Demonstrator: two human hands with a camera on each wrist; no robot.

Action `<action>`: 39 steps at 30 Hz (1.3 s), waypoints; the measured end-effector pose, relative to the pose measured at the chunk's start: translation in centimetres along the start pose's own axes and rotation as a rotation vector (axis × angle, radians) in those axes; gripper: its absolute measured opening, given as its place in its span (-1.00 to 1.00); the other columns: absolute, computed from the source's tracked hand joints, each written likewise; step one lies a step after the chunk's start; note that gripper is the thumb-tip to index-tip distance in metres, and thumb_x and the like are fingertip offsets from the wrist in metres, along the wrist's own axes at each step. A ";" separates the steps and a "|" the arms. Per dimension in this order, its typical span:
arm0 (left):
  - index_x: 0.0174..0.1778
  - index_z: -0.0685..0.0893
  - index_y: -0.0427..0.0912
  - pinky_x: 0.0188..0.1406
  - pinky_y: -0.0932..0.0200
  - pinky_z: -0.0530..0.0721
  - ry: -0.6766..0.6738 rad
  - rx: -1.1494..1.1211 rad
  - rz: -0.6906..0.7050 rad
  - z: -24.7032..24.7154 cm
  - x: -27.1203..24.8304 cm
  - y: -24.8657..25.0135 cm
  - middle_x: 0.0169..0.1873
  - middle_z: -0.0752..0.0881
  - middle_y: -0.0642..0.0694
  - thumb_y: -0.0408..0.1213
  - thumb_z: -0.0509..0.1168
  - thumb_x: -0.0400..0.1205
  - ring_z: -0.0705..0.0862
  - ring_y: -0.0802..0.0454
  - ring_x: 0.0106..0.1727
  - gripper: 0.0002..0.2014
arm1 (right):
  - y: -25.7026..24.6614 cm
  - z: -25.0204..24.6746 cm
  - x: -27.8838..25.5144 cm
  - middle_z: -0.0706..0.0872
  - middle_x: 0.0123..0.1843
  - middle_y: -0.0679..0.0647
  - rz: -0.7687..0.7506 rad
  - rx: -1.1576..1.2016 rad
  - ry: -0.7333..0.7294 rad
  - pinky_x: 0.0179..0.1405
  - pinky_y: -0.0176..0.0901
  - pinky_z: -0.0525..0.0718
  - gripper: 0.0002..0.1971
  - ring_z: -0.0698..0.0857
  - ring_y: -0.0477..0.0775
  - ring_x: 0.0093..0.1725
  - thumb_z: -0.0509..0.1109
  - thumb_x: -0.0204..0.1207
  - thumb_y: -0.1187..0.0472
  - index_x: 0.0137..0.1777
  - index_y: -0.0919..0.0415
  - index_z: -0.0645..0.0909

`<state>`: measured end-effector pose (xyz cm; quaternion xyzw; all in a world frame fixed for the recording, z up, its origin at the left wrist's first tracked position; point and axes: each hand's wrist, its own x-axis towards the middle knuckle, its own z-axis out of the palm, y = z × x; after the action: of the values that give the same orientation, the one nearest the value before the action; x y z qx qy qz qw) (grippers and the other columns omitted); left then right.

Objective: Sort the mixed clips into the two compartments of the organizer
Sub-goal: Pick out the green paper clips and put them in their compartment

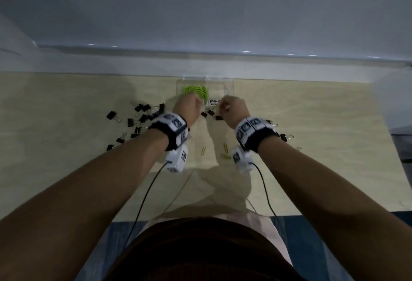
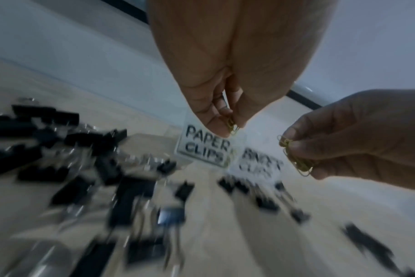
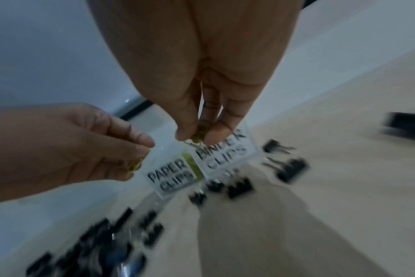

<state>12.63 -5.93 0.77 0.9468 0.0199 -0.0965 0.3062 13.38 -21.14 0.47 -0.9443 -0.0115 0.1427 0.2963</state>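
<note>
Both hands up at the front of the organizer (image 1: 230, 84), clear box at the far edge of the worktop (image 1: 66, 169). Left hand (image 1: 187, 107) grip: narrow pinch on paper clips (image 2: 232, 126), thumb and fingertips closed on a small bunch. Right hand (image 1: 235, 107) grip: same, pinching its own bunch (image 2: 296, 161), a few loops dangling below the fingers.

Left compartment, labelled PAPER CLIPS (image 2: 205, 148), already has a green heap (image 1: 196, 91). Right one, labelled for binder clips (image 3: 222, 150), looks empty, though the hand hides part of it.

Binder clips (image 1: 138, 120) scattered black on the worktop, mostly left of the box, a few right at its front and off to the right. A few loose paper clips (image 1: 225, 156) lie nearer the body, between the forearms.

Judgement: both bunches go in the left compartment; the right hand sits over the wrong side and needs to shift left before letting go.

Handling: paper clips are light, thin, slick wire and tend to hook together, so a bunch may hang on when released; pinch across the flat loops. Binder clips are stiffer and a bit heavier; take them by the black body or the wire handles. The box is light and may slide if bumped.
</note>
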 end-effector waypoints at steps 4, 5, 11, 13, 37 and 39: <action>0.11 0.64 -0.30 0.04 0.18 0.56 0.103 -0.025 -0.046 -2.9 3.9 0.8 0.11 0.71 -0.21 -0.38 0.21 0.65 0.67 -0.12 0.12 -0.83 | -4.3 -0.9 3.8 0.80 -0.07 0.15 -0.015 0.129 0.061 0.09 -0.03 0.73 -0.88 0.75 0.08 -0.06 0.40 0.47 0.36 -0.04 0.22 0.72; 0.16 0.63 -0.32 0.10 0.13 0.58 0.079 -0.008 -0.043 -3.2 4.7 0.8 0.16 0.68 -0.24 -0.38 0.22 0.65 0.65 -0.14 0.16 -0.79 | -4.7 -1.0 4.4 0.80 -0.04 0.13 -0.022 0.108 0.062 0.12 -0.04 0.72 -0.84 0.75 0.06 -0.03 0.44 0.46 0.31 0.02 0.20 0.72; 0.14 0.61 -0.30 0.13 0.05 0.56 -0.017 0.197 0.146 -1.5 1.4 -0.2 0.18 0.57 -0.26 -0.45 0.21 0.61 0.61 -0.17 0.12 -0.79 | -0.3 -0.8 1.7 0.75 0.08 0.15 -0.061 -0.186 -0.078 0.18 -0.06 0.68 -0.76 0.72 0.12 0.05 0.26 0.55 0.41 0.08 0.20 0.71; -0.04 0.64 -0.25 0.00 0.06 0.55 -0.147 0.199 0.122 0.8 -1.8 -1.4 0.04 0.62 -0.20 -0.31 0.26 0.61 0.63 -0.13 0.00 -0.90 | 2.9 0.6 -0.7 0.74 0.04 0.10 -0.079 -0.312 -0.220 0.12 -0.06 0.70 -0.71 0.71 0.11 0.04 0.25 0.49 0.46 0.06 0.16 0.70; -0.02 0.69 -0.26 0.03 0.05 0.56 -0.342 0.024 0.287 9.0 -8.3 -0.9 -0.03 0.62 -0.20 -0.37 0.17 0.62 0.59 -0.13 0.00 -0.82 | 8.6 4.3 -9.7 0.66 -0.24 0.23 -0.102 -0.007 -0.128 -0.22 -0.10 0.58 -0.91 0.64 0.26 -0.24 0.35 0.38 0.39 -0.22 0.24 0.67; -0.03 0.67 -0.27 0.03 0.06 0.58 -0.310 0.021 0.274 9.5 -8.3 -0.9 -0.02 0.62 -0.16 -0.29 0.26 0.60 0.59 -0.09 0.00 -0.85 | 8.4 4.2 -10.0 0.64 -0.23 0.25 -0.100 -0.008 -0.112 -0.23 -0.11 0.54 -0.96 0.64 0.25 -0.24 0.42 0.33 0.37 -0.24 0.28 0.68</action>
<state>2.76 -10.58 -5.70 0.9176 -0.1576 -0.1988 0.3061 2.13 -26.72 -4.94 -0.9343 -0.0760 0.1804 0.2981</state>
